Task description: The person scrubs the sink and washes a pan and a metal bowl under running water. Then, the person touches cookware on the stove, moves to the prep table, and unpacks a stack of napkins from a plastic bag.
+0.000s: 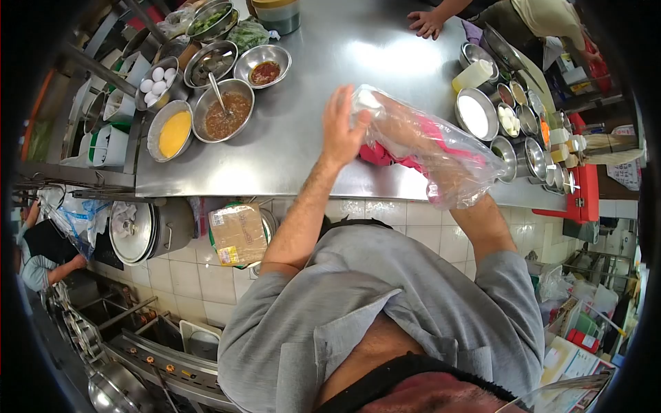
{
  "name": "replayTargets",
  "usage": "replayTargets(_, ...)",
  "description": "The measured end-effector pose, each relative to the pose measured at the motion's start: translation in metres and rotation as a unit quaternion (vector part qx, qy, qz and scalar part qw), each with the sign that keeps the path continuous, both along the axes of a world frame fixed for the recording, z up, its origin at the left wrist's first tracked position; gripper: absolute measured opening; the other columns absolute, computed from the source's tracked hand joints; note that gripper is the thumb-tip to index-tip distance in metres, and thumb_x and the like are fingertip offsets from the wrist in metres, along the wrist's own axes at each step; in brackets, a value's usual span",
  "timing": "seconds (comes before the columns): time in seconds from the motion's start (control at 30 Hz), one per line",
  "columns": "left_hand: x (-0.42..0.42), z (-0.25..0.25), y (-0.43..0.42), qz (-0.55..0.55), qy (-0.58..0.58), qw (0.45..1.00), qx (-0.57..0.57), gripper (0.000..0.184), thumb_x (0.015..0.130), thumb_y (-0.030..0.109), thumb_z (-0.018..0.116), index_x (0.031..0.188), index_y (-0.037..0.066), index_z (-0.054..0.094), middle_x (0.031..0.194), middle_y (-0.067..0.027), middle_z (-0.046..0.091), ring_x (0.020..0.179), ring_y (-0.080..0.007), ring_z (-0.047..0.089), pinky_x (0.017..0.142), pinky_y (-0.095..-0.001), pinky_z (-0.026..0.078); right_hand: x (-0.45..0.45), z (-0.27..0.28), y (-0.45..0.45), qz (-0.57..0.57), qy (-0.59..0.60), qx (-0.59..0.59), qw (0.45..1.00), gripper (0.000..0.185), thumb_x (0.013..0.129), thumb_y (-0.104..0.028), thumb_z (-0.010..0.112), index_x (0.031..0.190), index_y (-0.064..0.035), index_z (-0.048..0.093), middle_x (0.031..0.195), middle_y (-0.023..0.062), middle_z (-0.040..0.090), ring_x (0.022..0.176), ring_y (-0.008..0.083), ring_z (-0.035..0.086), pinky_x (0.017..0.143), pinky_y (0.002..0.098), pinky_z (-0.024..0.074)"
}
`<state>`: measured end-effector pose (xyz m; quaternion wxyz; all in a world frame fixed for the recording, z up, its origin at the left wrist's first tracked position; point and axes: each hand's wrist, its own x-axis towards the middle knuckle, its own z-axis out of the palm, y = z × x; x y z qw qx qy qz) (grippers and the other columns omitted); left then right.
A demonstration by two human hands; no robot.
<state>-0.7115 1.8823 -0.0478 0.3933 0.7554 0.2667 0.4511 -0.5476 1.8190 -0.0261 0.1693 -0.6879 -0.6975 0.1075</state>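
My right hand (pixel 403 124) is inside a clear plastic bag (pixel 468 162) that covers it and part of the forearm. A white thing (pixel 368 103) shows at its fingertips, at the bag's far end; its kind is unclear through the plastic. My left hand (pixel 341 127) is raised beside that end, fingers stretched upward and thumb apart. Whether it touches the plastic is hard to tell. Bright pink material (pixel 385 155) lies under and beside the bag on the steel table (pixel 310 168).
At left stand bowls of yellow liquid (pixel 175 134), brown sauce (pixel 224 117), red sauce (pixel 265 72) and eggs (pixel 157 86). Right are a white-filled bowl (pixel 474 115), a squeeze bottle (pixel 475 74) and several small containers. Another person's hand (pixel 427 25) rests at the far edge.
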Motion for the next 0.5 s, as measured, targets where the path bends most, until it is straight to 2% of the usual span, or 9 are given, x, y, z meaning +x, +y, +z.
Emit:
replayTargets(0.03,-0.004,-0.027,-0.001,0.000,0.002,1.000,-0.004,0.070,0.086,0.051,0.051,0.134,0.003,0.035,0.135,-0.0201,0.036,0.127,-0.0340,0.031,0.104,-0.0446,0.025,-0.003,-0.004,0.003,-0.039,0.021,-0.005,0.999,0.064,0.074,-0.018,0.063,0.130,0.0009,0.038,0.122,0.0220,0.050,0.115,0.0337,0.047,0.096,0.0382,0.0395)
replayTargets(0.07,-0.006,-0.050,0.000,-0.037,0.028,0.998,-0.050,0.071,0.089,0.050,0.048,0.137,0.001,0.028,0.139,-0.0211,0.030,0.130,-0.0334,0.027,0.107,-0.0422,0.022,-0.005,-0.006,0.010,-0.127,0.076,-0.041,0.988,0.067,0.075,-0.019,0.062,0.133,0.0002,0.035,0.125,0.0229,0.049,0.117,0.0350,0.046,0.098,0.0398,0.0379)
replayTargets(0.1,-0.006,-0.051,0.002,-0.076,0.053,0.991,-0.094,0.073,0.091,0.048,0.045,0.140,-0.001,0.021,0.143,-0.0221,0.024,0.134,-0.0329,0.022,0.109,-0.0397,0.019,-0.009,0.000,0.015,-0.128,0.075,-0.039,0.988,0.067,0.075,-0.019,0.062,0.133,0.0002,0.035,0.125,0.0229,0.049,0.117,0.0350,0.046,0.098,0.0398,0.0379)
replayTargets(0.2,-0.014,-0.058,-0.009,-0.069,0.089,0.985,-0.129,0.076,0.091,0.048,0.044,0.141,-0.003,0.016,0.145,-0.0229,0.019,0.136,-0.0326,0.017,0.110,-0.0373,0.017,-0.012,0.017,0.015,-0.145,0.056,-0.108,0.982,0.070,0.075,-0.019,0.062,0.136,-0.0007,0.031,0.127,0.0230,0.047,0.119,0.0342,0.044,0.099,0.0392,0.0365)
replayTargets(0.3,-0.015,-0.055,-0.003,-0.060,0.056,0.982,-0.170,0.075,0.089,0.043,0.052,0.139,-0.002,0.020,0.141,-0.0241,0.025,0.133,-0.0346,0.023,0.110,-0.0403,0.017,-0.012,0.028,0.010,-0.103,0.017,-0.108,0.989,0.078,0.073,-0.020,0.064,0.138,-0.0011,0.027,0.129,0.0235,0.045,0.120,0.0338,0.044,0.100,0.0376,0.0364)
replayTargets(0.33,-0.016,-0.054,-0.006,-0.062,0.055,0.982,-0.170,0.075,0.089,0.043,0.052,0.139,-0.002,0.020,0.141,-0.0241,0.025,0.133,-0.0346,0.023,0.110,-0.0403,0.017,-0.013,0.038,0.009,-0.099,0.070,-0.139,0.983,0.082,0.072,-0.022,0.066,0.139,-0.0015,0.024,0.130,0.0231,0.044,0.120,0.0333,0.044,0.099,0.0365,0.0365)
replayTargets(0.4,-0.016,-0.052,-0.024,0.099,-0.026,0.994,0.040,0.074,0.081,0.040,0.064,0.132,0.000,0.031,0.134,-0.0233,0.034,0.124,-0.0335,0.034,0.103,-0.0429,0.025,-0.004,0.045,0.006,-0.099,0.119,-0.167,0.974,0.086,0.070,-0.024,0.067,0.140,-0.0019,0.022,0.131,0.0227,0.043,0.120,0.0329,0.044,0.099,0.0354,0.0366)
replayTargets(0.47,-0.026,-0.046,-0.051,0.002,-0.021,0.974,0.227,0.068,0.073,0.037,0.072,0.122,0.003,0.039,0.125,-0.0187,0.040,0.113,-0.0291,0.041,0.092,-0.0407,0.032,0.008,0.042,0.004,-0.082,0.190,-0.214,0.955,0.093,0.067,-0.027,0.068,0.142,-0.0039,0.019,0.133,0.0223,0.040,0.122,0.0298,0.041,0.103,0.0335,0.0305)
replayTargets(0.5,-0.027,-0.038,-0.067,-0.055,-0.002,0.975,0.217,0.065,0.072,0.037,0.073,0.119,0.004,0.041,0.118,-0.0172,0.045,0.107,-0.0274,0.045,0.088,-0.0390,0.034,0.011,0.041,0.004,-0.084,0.192,-0.216,0.954,0.093,0.067,-0.027,0.068,0.142,-0.0039,0.019,0.133,0.0223,0.040,0.122,0.0298,0.041,0.103,0.0335,0.0305)
